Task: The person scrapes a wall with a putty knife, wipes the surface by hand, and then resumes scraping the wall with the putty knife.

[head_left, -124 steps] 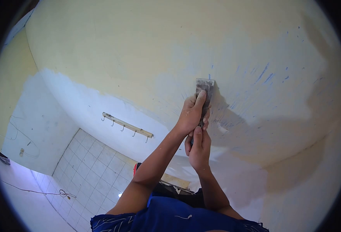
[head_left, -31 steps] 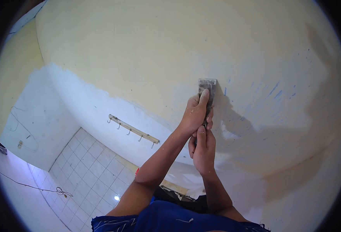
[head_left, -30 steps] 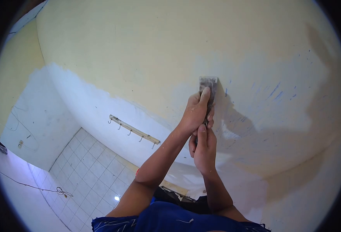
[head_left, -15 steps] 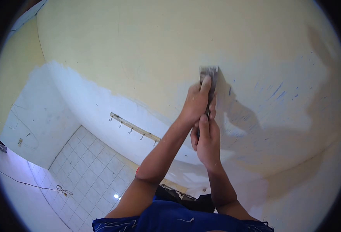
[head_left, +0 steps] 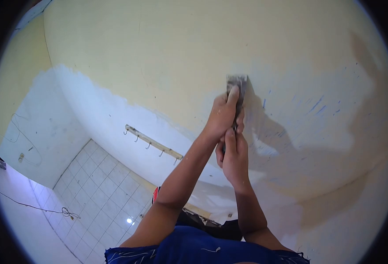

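Observation:
A scraper (head_left: 237, 80) with a broad, dull, smeared blade has its top edge at the wall (head_left: 167, 57). My left hand (head_left: 224, 115) is wrapped round its upper part, the thumb lying along the blade. Lower down, my right hand (head_left: 235, 159) is closed round the handle, which the fingers mostly hide. Around the blade the wall changes from cream paint to a whitish, patchy area. Blue streaks (head_left: 319, 103) mark the surface to the right, where the shadow of my hands also falls.
A rail with several hooks (head_left: 152, 143) is fixed on the wall, lower left. Below it lies a tiled floor (head_left: 101, 185). A thin cable (head_left: 66, 213) runs at the far left, near a wall socket (head_left: 22, 156). A red item (head_left: 155, 194) shows behind my left elbow.
The view has shifted slightly. Against the wall marks, the scraper and both hands have moved a little to the left. More of the red item shows behind my left elbow.

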Tool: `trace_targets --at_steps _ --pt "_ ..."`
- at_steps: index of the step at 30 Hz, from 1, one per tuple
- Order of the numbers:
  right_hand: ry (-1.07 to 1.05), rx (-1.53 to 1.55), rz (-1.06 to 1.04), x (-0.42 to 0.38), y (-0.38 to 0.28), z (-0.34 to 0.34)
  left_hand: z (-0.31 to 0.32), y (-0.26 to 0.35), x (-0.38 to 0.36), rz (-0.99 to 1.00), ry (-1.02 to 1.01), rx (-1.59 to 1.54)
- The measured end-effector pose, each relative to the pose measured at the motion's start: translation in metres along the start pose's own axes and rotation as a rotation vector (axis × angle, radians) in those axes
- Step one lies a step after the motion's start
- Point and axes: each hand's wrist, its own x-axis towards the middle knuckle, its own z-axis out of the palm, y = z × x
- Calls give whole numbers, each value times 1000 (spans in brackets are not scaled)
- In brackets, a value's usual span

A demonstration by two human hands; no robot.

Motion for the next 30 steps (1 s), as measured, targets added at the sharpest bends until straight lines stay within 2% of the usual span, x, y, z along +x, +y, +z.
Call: trace_targets --at_steps 3,6,8,16,19,23,24,26,28,30 --pt "-40 -1 -7 0 0 2 -4 3 -1 44 -50 -32" --pt "-22 1 -40 -14 23 -1 -14 -23 -9 -3 -42 -1" --pt "28 -16 25 -20 35 -2 -19 -37 -10 -17 -83 -23" --pt "-45 -14 1 8 -6 9 -8 13 4 44 -50 -32" --pt "-5 -17 -84 -5 22 10 -16 -6 -6 -3 -40 27" --pt "29 19 13 -23 37 3 -25 -37 -12 -48 -74 18" --pt "15 7 70 -23 35 1 -24 -34 -11 -59 -71 0" --pt "23 19 49 -16 27 6 -21 -26 -8 -78 -71 -19" --pt "0 11 -42 -2 20 9 -16 -7 -3 -17 -11 24" --pt "0 -5 -40 9 8 10 -14 6 6 6 -28 -16"
